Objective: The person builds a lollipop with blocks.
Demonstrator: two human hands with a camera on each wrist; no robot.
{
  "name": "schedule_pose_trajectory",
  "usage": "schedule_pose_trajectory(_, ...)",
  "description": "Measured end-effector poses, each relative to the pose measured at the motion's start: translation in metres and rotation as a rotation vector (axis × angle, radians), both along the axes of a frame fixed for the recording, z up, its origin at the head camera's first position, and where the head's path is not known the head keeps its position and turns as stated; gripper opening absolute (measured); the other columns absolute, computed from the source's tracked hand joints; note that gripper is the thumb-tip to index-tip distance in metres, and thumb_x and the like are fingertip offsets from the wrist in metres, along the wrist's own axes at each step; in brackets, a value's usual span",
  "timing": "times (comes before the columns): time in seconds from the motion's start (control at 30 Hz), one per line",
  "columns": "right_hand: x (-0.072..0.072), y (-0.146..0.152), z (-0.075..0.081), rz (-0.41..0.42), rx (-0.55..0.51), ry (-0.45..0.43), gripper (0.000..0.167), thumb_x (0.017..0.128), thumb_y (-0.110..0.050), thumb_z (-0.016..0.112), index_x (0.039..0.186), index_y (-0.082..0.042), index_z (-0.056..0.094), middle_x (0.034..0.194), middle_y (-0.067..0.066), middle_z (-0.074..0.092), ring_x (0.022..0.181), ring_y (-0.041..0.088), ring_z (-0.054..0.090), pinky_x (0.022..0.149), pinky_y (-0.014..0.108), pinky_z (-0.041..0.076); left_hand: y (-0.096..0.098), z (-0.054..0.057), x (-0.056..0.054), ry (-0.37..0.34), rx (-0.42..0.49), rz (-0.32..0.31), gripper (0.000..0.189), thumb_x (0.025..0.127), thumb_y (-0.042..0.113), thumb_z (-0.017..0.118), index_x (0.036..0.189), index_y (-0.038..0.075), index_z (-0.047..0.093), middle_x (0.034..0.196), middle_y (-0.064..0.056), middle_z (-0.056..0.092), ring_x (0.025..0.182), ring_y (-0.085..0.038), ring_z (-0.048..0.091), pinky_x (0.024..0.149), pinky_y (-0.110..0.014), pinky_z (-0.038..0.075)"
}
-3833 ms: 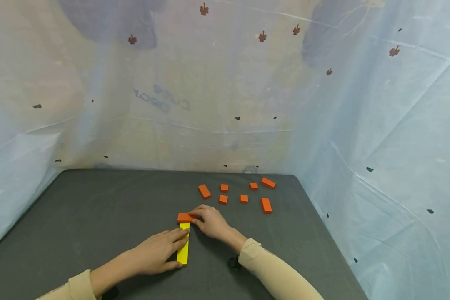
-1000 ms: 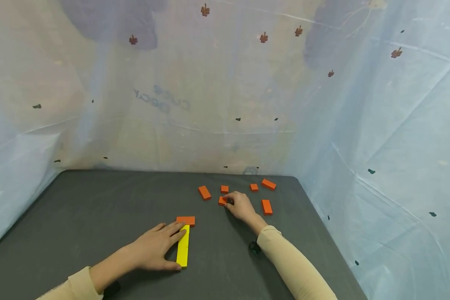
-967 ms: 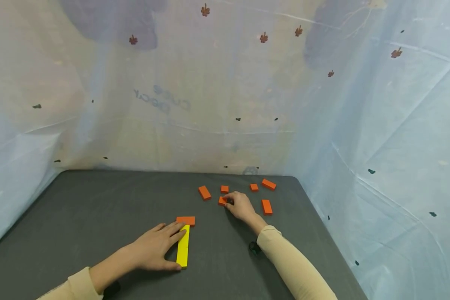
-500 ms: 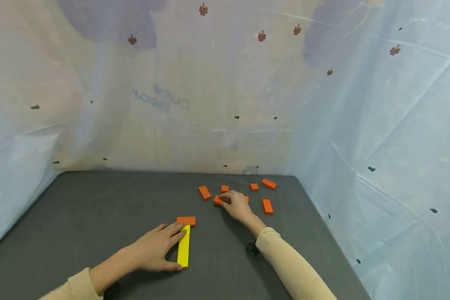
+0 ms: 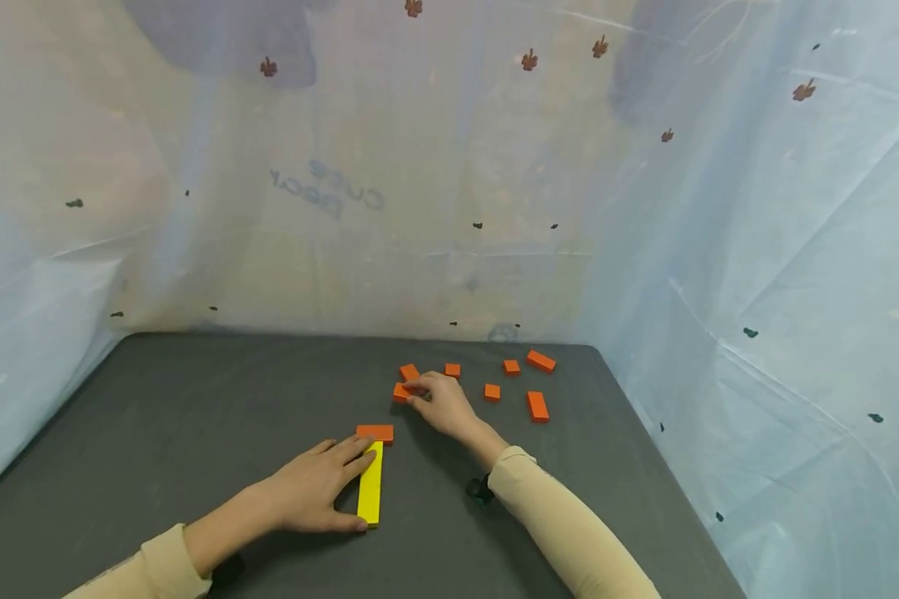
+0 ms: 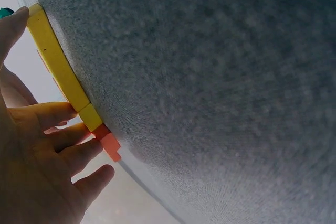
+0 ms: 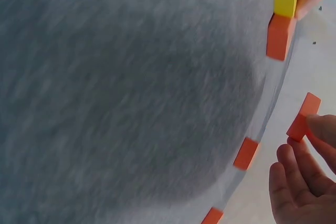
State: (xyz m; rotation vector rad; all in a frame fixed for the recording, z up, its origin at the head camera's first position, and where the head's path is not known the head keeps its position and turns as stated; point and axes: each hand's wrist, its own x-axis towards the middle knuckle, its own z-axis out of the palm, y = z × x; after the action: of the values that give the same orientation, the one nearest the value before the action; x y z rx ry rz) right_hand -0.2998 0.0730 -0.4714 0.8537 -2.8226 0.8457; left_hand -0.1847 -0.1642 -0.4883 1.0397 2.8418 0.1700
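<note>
My left hand (image 5: 307,491) lies with spread fingers along a yellow strip (image 5: 370,495), thumb at its near end and fingertips at its far end. The left wrist view shows a long yellow block (image 6: 58,59) and a short yellow block (image 6: 90,117) end to end. Across the strip's far end lies an orange block (image 5: 375,433). Up and right of it, my right hand (image 5: 444,403) pinches a small orange block (image 5: 400,393) between thumb and fingers. That block (image 7: 304,118) shows tilted in the right wrist view, partly covered by the thumb.
Several loose orange blocks lie toward the back right of the dark table (image 5: 195,416): an oblong one (image 5: 409,371) just behind the held block, a square one (image 5: 492,392), and another oblong one (image 5: 538,406). Plastic sheeting (image 5: 389,274) hangs behind and at the sides.
My right hand left the orange block at the strip's end, took the small orange block from among the loose ones and moved left with it. My left hand stays at the yellow strip.
</note>
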Motion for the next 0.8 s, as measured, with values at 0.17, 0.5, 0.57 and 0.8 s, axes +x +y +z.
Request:
schedule_pose_trajectory(0.17,0.003,-0.011,0.000,0.037,-0.001,-0.029,0.029,0.094,-0.024,0.063,0.121,-0.017,0.067,0.111,0.002,0.066,0.091,0.010,0.063,0.073,0.021,0.052,0.001,0.001,-0.001,0.010,-0.009,-0.008,0.100,0.077,0.083,0.044,0.149,0.013,0.038,0.157,-0.009,0.028,0.143,-0.029,0.030,0.110,-0.055,0.032)
schedule_pose_trajectory(0.5,0.011,-0.030,-0.007,0.100,0.045,-0.054,0.027,0.094,-0.022,0.063,0.120,-0.017,0.068,0.118,0.001,0.065,0.095,0.010,0.064,0.073,0.017,0.052,0.001,0.000,-0.001,0.011,-0.017,0.011,0.101,0.075,0.083,0.047,0.148,0.013,0.039,0.156,-0.010,0.030,0.142,-0.030,0.031,0.109,-0.056,0.033)
schedule_pose_trajectory(0.57,0.012,-0.033,-0.008,0.101,0.061,-0.057,0.028,0.094,-0.023,0.064,0.121,-0.017,0.068,0.117,0.000,0.065,0.095,0.011,0.064,0.074,0.017,0.051,0.002,0.001,-0.001,0.009,-0.016,0.014,0.102,0.075,0.083,0.048,0.148,0.013,0.039,0.156,-0.009,0.030,0.142,-0.029,0.032,0.109,-0.055,0.033)
schedule_pose_trajectory(0.8,0.013,-0.040,-0.012,0.102,0.114,-0.057,0.030,0.094,-0.025,0.063,0.123,-0.020,0.067,0.116,-0.004,0.065,0.099,0.010,0.062,0.081,0.021,0.052,0.002,0.002,0.000,0.004,-0.004,0.012,0.102,0.075,0.083,0.048,0.149,0.013,0.037,0.157,-0.010,0.029,0.143,-0.029,0.030,0.110,-0.056,0.030)
